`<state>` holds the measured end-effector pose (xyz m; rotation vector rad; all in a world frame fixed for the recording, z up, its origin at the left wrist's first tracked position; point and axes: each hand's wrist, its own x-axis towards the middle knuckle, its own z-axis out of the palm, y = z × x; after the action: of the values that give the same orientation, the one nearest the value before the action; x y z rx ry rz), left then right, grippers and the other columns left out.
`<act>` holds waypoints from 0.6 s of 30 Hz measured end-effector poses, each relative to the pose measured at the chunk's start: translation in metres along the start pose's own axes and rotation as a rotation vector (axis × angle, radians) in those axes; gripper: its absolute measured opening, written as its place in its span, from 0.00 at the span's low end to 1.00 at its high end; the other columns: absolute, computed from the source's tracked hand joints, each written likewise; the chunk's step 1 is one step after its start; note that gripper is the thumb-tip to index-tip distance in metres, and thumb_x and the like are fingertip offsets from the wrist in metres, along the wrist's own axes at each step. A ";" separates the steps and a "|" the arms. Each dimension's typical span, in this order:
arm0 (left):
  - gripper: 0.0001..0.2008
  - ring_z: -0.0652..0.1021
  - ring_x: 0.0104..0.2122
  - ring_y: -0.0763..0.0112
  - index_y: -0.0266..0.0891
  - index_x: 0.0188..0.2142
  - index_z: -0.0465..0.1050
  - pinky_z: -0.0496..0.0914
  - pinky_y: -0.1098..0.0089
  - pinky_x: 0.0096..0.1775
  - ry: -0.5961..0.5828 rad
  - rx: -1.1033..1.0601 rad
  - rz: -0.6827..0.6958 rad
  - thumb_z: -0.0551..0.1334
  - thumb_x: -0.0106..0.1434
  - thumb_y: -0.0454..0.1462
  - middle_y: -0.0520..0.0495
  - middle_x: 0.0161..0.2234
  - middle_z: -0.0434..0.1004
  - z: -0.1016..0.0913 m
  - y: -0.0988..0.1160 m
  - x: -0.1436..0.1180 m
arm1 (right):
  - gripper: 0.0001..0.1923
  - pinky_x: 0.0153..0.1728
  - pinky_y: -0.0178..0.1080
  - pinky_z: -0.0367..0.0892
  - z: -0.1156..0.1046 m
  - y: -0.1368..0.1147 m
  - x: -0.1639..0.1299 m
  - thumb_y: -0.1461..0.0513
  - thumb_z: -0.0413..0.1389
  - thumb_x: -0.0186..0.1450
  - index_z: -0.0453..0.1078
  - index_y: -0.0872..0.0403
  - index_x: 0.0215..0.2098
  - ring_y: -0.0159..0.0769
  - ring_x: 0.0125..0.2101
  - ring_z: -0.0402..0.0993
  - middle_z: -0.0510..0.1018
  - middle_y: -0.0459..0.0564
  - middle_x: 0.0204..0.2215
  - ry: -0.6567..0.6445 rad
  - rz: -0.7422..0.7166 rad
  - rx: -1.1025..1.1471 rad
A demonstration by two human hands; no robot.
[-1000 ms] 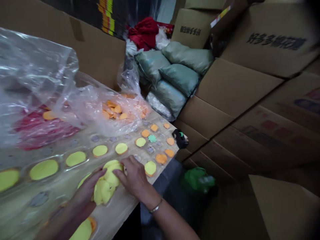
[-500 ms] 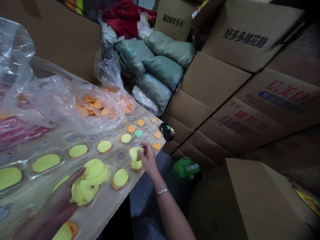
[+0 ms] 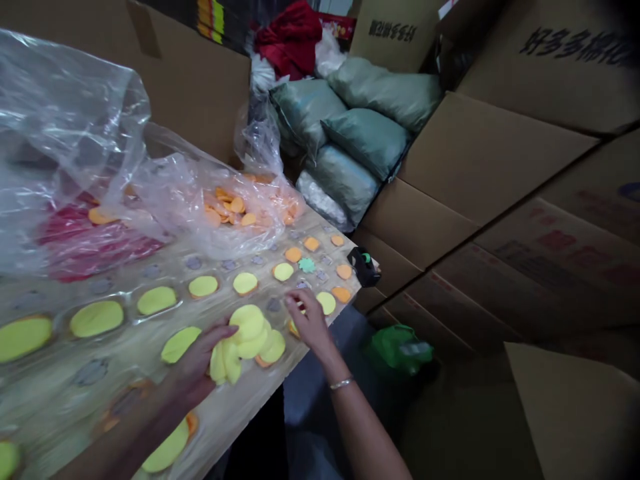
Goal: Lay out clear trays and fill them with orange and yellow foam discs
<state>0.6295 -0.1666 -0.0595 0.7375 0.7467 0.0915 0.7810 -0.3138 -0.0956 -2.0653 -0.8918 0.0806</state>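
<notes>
My left hand (image 3: 203,360) grips a fanned stack of thin yellow discs (image 3: 249,331) between thumb and fingers, above the front part of the table. To its right, my right hand (image 3: 309,321) hovers over the table edge. Its fingers are loosely bent, with a small gap between thumb and forefinger, and I see no disc held in them. Beneath it, a yellow disc on an orange one is mostly covered. Just beyond lies another yellow disc (image 3: 326,303). Rows of yellow discs (image 3: 157,301) sit in shallow clear moulds, several showing orange edges below.
Clear plastic bags (image 3: 195,193) with orange discs (image 3: 231,205) and a dark pink mass (image 3: 90,233) lie at the back. A black tape dispenser (image 3: 363,267) stands at the table corner. Cartons (image 3: 495,160) and grey-green sacks (image 3: 367,140) are stacked beyond; a green bag (image 3: 400,350) is below.
The view has swung left. My left hand has moved rightward along the table with its stack. The yellow disc that my right hand held is no longer seen in its fingers.
</notes>
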 end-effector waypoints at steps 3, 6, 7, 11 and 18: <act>0.26 0.78 0.29 0.68 0.38 0.50 0.73 0.73 0.73 0.30 -0.092 0.066 0.038 0.70 0.50 0.32 0.49 0.32 0.80 -0.009 -0.006 0.005 | 0.10 0.46 0.38 0.68 0.019 -0.035 -0.007 0.58 0.59 0.65 0.71 0.52 0.43 0.36 0.46 0.72 0.75 0.50 0.44 -0.124 -0.159 0.206; 0.27 0.79 0.29 0.65 0.39 0.47 0.75 0.73 0.72 0.30 -0.102 0.108 0.063 0.73 0.45 0.33 0.48 0.32 0.81 -0.018 -0.012 0.011 | 0.03 0.50 0.41 0.66 0.039 -0.050 -0.015 0.62 0.58 0.64 0.67 0.52 0.34 0.36 0.47 0.72 0.76 0.50 0.43 -0.151 -0.304 0.230; 0.27 0.79 0.30 0.64 0.40 0.46 0.76 0.74 0.71 0.31 -0.102 0.119 0.061 0.74 0.45 0.34 0.47 0.33 0.81 -0.020 -0.013 0.012 | 0.04 0.47 0.40 0.68 0.043 -0.048 -0.014 0.62 0.57 0.65 0.66 0.52 0.33 0.35 0.44 0.73 0.77 0.49 0.40 -0.134 -0.283 0.277; 0.24 0.81 0.40 0.53 0.44 0.43 0.78 0.77 0.66 0.35 -0.080 0.143 0.033 0.74 0.43 0.36 0.44 0.39 0.83 -0.026 -0.011 0.016 | 0.07 0.29 0.32 0.68 0.040 -0.007 0.023 0.58 0.54 0.64 0.63 0.52 0.37 0.31 0.29 0.71 0.73 0.44 0.30 0.098 0.085 0.517; 0.22 0.77 0.52 0.46 0.45 0.39 0.80 0.78 0.62 0.43 -0.020 0.132 0.012 0.71 0.39 0.37 0.45 0.44 0.83 -0.033 -0.002 0.038 | 0.08 0.39 0.34 0.67 0.009 0.070 0.164 0.68 0.50 0.60 0.68 0.56 0.37 0.33 0.36 0.70 0.76 0.47 0.34 0.139 0.291 0.099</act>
<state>0.6355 -0.1370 -0.0997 0.8680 0.7344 0.0462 0.9393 -0.2324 -0.1113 -2.0663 -0.4901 0.1327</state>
